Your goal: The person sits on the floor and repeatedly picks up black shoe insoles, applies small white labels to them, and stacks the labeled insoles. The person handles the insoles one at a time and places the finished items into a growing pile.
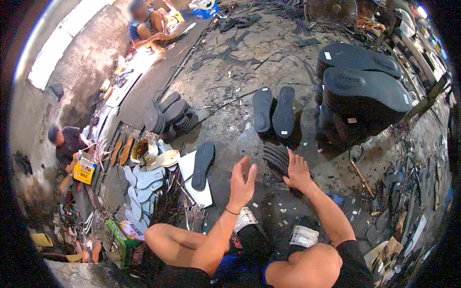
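Note:
My right hand grips the right end of a small stack of dark, curved sole pieces on the floor. To its left, my left hand is raised with fingers apart and holds nothing. A single black shoe sole lies on a white sheet left of that hand. Just beyond the stack, a pair of black soles stands side by side, the left sole and the right sole, each with a small white label.
Tall piles of black soles stand at the right. Smaller sole stacks, grey sole-shaped sheets, a bowl and a green box are at the left. Two people sit farther off. Rubber scraps litter the floor.

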`<state>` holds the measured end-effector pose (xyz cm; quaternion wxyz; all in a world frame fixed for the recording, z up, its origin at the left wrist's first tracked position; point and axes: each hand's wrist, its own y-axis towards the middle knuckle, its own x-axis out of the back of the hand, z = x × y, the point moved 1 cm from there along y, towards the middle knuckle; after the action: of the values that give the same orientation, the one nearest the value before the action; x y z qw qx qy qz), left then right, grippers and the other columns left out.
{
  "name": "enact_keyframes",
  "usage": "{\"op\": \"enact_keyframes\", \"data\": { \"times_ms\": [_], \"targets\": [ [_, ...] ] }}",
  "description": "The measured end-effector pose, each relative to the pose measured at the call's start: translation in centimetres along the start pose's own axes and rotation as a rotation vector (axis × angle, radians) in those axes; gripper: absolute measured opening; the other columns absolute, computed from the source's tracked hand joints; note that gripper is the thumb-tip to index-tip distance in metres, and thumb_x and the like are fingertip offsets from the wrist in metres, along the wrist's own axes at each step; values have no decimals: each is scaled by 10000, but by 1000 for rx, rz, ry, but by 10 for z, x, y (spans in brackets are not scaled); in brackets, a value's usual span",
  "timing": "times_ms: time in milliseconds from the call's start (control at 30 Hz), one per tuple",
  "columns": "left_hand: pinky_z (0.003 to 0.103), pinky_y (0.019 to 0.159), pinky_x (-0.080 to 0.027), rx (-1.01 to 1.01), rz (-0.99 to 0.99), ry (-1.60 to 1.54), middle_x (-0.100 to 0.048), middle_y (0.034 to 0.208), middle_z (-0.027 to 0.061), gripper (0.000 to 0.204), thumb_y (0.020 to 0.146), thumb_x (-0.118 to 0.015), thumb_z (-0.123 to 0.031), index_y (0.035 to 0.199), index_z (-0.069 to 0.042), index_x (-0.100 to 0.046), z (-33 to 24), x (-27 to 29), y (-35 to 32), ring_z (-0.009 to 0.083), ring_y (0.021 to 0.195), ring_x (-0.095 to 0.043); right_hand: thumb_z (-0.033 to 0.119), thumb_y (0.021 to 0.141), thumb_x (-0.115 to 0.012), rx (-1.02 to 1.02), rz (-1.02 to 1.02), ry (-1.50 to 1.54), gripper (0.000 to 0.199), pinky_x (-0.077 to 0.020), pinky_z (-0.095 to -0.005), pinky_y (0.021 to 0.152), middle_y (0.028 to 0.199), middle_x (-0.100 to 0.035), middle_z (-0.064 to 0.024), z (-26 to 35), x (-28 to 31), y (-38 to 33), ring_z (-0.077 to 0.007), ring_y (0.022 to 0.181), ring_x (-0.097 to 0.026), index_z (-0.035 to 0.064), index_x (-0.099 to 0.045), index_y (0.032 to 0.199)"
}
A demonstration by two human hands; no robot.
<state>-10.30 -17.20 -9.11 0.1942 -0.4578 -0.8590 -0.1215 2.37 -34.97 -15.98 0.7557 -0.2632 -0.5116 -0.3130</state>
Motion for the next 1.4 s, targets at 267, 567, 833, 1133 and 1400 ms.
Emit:
{"op": "enact_keyframes", "data": {
  "times_ms": [267, 567, 833, 1133, 1400],
  "targets": [
    [466, 1204, -266, -304, 345, 334, -329, 1603, 225, 602, 1012, -595, -321, 1515, -36, -425, -51, -22, 54, 438, 1480, -310, 236, 698, -879, 344, -446, 558, 882, -449, -501, 1010, 1267, -546, -184, -13, -29, 8, -409, 1182, -554, 16, -383, 1394],
    [418, 1221, -248, -106, 273, 125, -363, 1573, 219, 737, 944, -674, -192, 1561, -19, -309, 54, 15, 53, 345, 1494, -298, 522, 701, -845, 153, 93, -10, 1043, -421, -485, 1001, 1271, -521, -221, -24, -15, 12, -408, 1225, -507, -33, -364, 1442],
    [336, 834, -548, 420, 153, -586, -642, 1158, 51, 568, 863, -810, -312, 1323, -81, -571, 33, 19, 111, 164, 1058, -624, 401, 857, -805, -21, -414, 728, 892, -398, -437, 1088, 1397, -505, -216, -12, 51, 29, -324, 1284, -514, 7, -324, 1497],
    [369, 786, -566, 587, 36, -606, -667, 1098, 78, 725, 746, -874, -510, 1243, -84, -562, 103, -54, 276, 195, 1022, -650, 248, 898, -766, -254, -258, 855, 800, -431, -455, 1061, 1283, -547, -222, -8, 0, -50, -329, 1188, -555, -14, -293, 1487],
    [506, 1147, -336, 154, -160, 422, -421, 1507, 272, 924, 800, -798, -492, 1513, -50, -411, 149, 29, 173, 409, 1407, -399, 212, 892, -779, -398, -68, 936, 839, -457, -430, 1037, 1317, -527, -190, -1, -22, -72, -305, 1203, -558, -4, -249, 1506]
  ]
}}
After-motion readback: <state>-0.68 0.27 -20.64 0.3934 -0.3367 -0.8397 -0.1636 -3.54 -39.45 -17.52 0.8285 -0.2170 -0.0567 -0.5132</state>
